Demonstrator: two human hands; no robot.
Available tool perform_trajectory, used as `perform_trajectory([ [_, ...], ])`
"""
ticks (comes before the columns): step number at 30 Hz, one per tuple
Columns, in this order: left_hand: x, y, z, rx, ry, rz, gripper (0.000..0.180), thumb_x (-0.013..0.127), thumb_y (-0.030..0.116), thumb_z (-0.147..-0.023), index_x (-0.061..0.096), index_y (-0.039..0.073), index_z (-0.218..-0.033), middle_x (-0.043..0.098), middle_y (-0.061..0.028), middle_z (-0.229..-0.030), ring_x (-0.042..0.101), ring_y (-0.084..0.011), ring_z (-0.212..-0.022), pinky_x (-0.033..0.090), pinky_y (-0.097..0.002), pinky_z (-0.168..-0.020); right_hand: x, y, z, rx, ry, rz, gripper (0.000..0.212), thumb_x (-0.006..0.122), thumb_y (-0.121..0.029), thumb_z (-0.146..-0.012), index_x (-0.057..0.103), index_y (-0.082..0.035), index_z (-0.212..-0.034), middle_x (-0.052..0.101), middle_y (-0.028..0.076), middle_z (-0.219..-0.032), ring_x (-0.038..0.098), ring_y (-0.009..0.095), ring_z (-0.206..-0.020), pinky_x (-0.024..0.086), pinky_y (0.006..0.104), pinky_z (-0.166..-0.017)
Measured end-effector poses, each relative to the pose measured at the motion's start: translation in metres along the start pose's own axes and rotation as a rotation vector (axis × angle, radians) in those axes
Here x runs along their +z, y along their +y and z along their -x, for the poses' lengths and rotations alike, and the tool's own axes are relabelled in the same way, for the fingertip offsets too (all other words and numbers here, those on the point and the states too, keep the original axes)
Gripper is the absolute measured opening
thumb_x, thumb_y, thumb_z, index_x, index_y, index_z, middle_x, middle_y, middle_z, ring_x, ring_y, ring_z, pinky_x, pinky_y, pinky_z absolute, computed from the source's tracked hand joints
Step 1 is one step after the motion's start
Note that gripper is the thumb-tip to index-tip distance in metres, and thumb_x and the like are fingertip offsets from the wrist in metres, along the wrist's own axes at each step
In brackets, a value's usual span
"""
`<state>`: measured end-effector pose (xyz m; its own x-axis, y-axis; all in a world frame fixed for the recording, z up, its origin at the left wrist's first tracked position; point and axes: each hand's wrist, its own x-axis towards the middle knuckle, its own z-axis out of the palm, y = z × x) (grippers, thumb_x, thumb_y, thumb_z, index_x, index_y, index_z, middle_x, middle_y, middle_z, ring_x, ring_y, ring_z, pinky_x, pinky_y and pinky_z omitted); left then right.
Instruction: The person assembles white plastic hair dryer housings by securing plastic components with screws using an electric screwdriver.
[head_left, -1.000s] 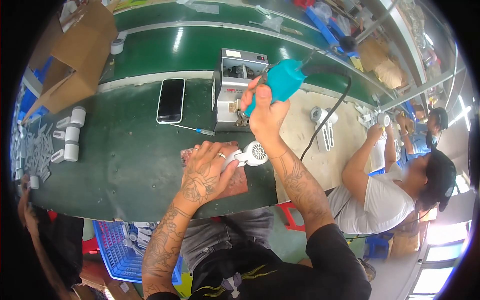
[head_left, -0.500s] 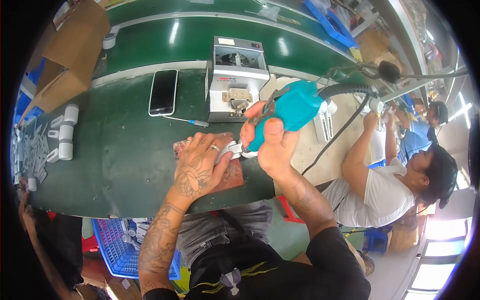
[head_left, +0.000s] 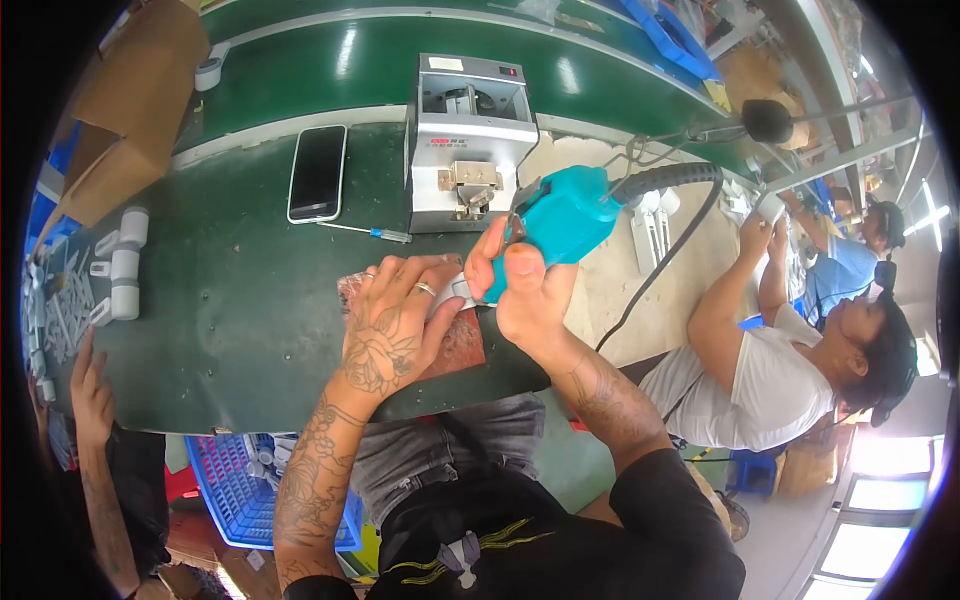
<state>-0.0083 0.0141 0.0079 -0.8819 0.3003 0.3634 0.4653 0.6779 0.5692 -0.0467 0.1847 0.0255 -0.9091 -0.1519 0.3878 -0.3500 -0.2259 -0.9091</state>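
My right hand (head_left: 530, 300) is wrapped round a teal electric screwdriver (head_left: 568, 215), tilted with its working end down at the left and its cable at the upper right. Under my left hand (head_left: 395, 315) a small white plastic part (head_left: 458, 290) is pressed down on a reddish pad (head_left: 458, 345). The left fingers lie over the part and cover much of it. The screwdriver's tip is hidden at the part's right side, behind my right fingers. Just behind both hands stands a silver screw-feeder machine (head_left: 472, 150).
A phone (head_left: 317, 175) and a small screwdriver (head_left: 388, 236) lie on the green table. White cylindrical parts (head_left: 125, 285) stand left, near a co-worker's hand (head_left: 92, 390). A blue basket (head_left: 225, 490) is below the table edge. At right, another co-worker (head_left: 775, 385) handles parts.
My right hand and the screwdriver have moved slightly left, closer to my left hand. A co-worker's hand has come up over the table's left end. My left hand stays on the part.
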Motion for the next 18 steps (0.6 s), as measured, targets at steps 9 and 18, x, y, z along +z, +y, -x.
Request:
perform_trajectory([
  [9, -0.001, 0.002, 0.017, 0.196, 0.034, -0.128, 0.038, 0.069, 0.020, -0.086, 0.066, 0.004, -0.120, 0.065, -0.0104, -0.122, 0.060, -0.0307, -0.115, 0.047, -0.0483, -0.099, -0.015, -0.005, 0.021, 0.077, 0.028, -0.178, 0.044, 0.059, -0.046, -0.105, 0.062, -0.002, -0.108, 0.067, 0.008, -0.083, 0.065, 0.018, -0.074, 0.052, 0.0324, -0.065],
  [18, -0.124, -0.073, 0.114, -0.137, 0.182, -0.311, 0.032, 0.067, 0.000, -0.087, 0.064, 0.005, -0.118, 0.064, -0.0153, -0.114, 0.060, -0.0370, -0.112, 0.048, -0.0493, -0.096, -0.023, -0.074, 0.079, -0.010, 0.237, -0.178, 0.076, 0.053, -0.083, -0.087, 0.044, -0.009, -0.097, 0.044, 0.002, -0.059, 0.047, 0.015, -0.046, 0.041, 0.0275, -0.041],
])
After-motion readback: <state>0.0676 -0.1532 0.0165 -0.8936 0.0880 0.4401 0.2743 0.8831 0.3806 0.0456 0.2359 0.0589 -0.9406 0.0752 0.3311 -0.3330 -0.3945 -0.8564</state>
